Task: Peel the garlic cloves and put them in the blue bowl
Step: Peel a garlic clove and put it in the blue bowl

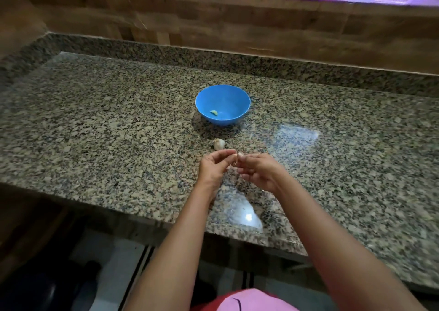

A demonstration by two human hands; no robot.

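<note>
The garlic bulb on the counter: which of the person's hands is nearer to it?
Left. The left hand sits just below the garlic bulb; the right hand lies further off, below and to its right.

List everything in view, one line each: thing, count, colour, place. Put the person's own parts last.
blue bowl: one, blue, on the countertop beyond the hands.
peeled clove: one, pale yellow-green, inside the blue bowl.
garlic bulb: one, whitish, on the countertop between the bowl and the hands.
small piece: one, pale, pinched between both hands; too small to tell whether clove or skin.
countertop: one, speckled granite, across the middle.
wall: one, wood-patterned brown, behind the countertop.
left hand: one, pinching the small piece.
right hand: one, pinching it from the other side.
</note>
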